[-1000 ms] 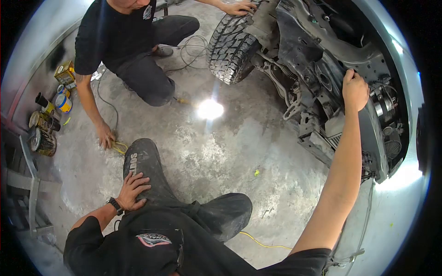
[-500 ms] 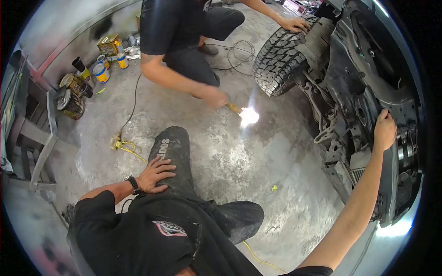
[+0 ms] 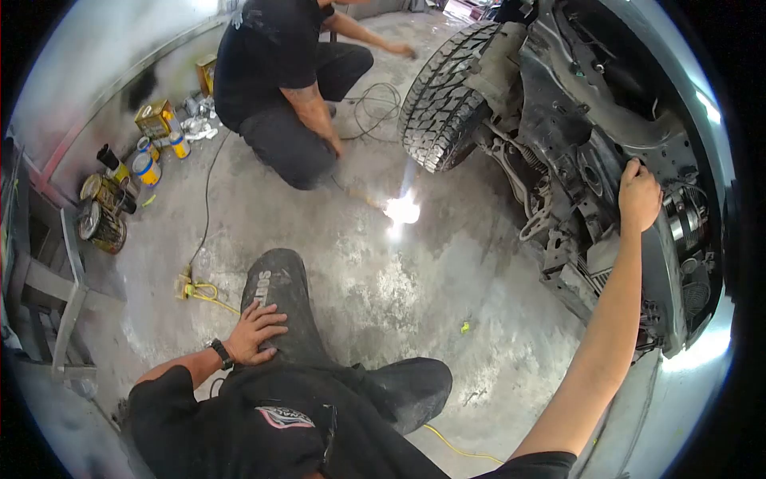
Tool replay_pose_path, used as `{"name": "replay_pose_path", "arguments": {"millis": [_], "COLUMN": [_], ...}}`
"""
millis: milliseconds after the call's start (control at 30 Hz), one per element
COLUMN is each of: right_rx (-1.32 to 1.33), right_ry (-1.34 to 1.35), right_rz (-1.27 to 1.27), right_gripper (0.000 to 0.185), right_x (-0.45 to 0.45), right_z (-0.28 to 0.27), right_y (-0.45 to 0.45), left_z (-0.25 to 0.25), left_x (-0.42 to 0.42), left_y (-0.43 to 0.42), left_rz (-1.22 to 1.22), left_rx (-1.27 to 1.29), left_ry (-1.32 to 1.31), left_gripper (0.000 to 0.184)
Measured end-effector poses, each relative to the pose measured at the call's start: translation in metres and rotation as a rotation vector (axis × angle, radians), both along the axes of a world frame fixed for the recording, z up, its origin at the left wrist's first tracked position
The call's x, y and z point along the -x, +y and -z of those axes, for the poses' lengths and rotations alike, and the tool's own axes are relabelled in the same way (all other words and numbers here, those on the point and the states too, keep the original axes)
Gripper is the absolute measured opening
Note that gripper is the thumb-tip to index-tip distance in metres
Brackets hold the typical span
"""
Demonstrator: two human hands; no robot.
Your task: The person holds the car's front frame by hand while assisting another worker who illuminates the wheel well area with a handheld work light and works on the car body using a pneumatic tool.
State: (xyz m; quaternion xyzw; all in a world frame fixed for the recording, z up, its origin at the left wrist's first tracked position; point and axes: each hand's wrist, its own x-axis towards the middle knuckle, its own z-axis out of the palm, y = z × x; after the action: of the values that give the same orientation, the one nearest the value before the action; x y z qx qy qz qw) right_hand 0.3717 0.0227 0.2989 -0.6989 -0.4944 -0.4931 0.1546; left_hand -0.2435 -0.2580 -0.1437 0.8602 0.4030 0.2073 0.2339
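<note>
My left hand [image 3: 254, 334] rests flat on my dark trouser leg [image 3: 275, 279], fingers spread and holding nothing. On the right, my right hand [image 3: 641, 198] grips the edge of a dark metal vehicle frame [image 3: 610, 136], its fingers curled over the top and partly hidden. Around that hand are suspension parts [image 3: 511, 172], a silver cylindrical part [image 3: 688, 217] and an open wheel-arch area. A treaded tyre [image 3: 447, 96] stands on the far side of the frame. A glowing work light [image 3: 401, 210] shines low over the concrete in the middle.
A co-worker in black [image 3: 271, 72] crouches beyond the light. Paint cans [image 3: 102, 226] and smaller tins [image 3: 147, 169] line the left wall near a grey metal stand [image 3: 70, 299]. A yellow plug connector [image 3: 185, 286] and cables [image 3: 209, 199] lie on the floor.
The co-worker has drawn back from the tyre, one hand leaving it and the other away from the light. My view has shifted slightly; my hands keep their places.
</note>
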Motion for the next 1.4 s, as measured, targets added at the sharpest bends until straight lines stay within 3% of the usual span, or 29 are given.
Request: {"name": "replay_pose_path", "arguments": {"millis": [1400], "right_rx": [-0.037], "right_ry": [0.053], "right_rz": [0.042], "right_gripper": [0.041], "right_x": [0.012], "right_z": [0.003], "right_y": [-0.002], "left_z": [-0.006], "left_x": [0.0], "left_y": [-0.002], "left_rz": [-0.001], "left_rx": [0.005], "left_ry": [-0.011], "left_gripper": [0.055]}}
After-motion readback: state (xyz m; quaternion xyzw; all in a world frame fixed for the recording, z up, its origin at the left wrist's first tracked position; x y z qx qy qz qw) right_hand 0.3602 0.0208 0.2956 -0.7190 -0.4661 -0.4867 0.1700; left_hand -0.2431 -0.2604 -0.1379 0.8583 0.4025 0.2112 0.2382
